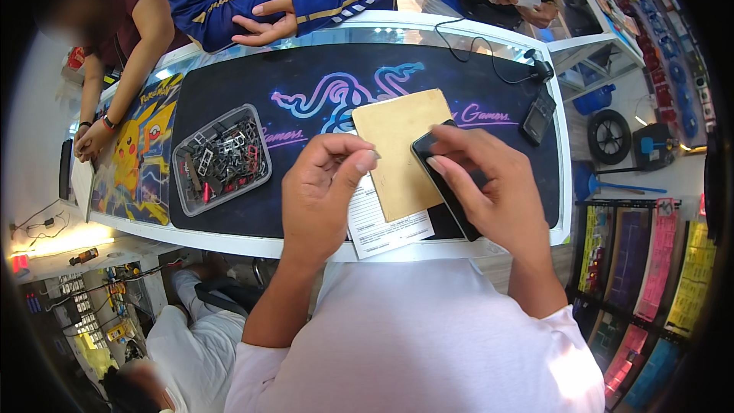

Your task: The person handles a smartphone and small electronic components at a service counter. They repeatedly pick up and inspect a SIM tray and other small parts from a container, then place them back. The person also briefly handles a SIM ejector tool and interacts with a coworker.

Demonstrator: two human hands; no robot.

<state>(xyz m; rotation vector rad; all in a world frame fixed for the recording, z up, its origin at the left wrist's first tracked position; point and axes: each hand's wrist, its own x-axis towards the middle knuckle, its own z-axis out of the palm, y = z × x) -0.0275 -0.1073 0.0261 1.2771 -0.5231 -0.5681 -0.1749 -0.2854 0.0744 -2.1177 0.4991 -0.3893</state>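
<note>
My left hand (pixel 319 195) hovers over the black desk mat with thumb and forefinger pinched together. A tiny greyish bit shows at the fingertips, too small to name. To its right, my right hand (pixel 493 183) is held above a dark smartphone (pixel 457 210); its thumb and forefinger are apart and I see nothing between them. The phone lies along the right edge of a tan paper envelope (pixel 401 126), partly hidden by that hand. Under the envelope sits a white printed form (pixel 394 235).
A clear plastic tub (pixel 260 183) of small metal and plastic parts stands at left on the desk mat (pixel 229 84). A dark handheld device (pixel 539 118) and cable lie at right. Several people are across the white-framed counter; one leans on its left end. Another person sits behind, lower left.
</note>
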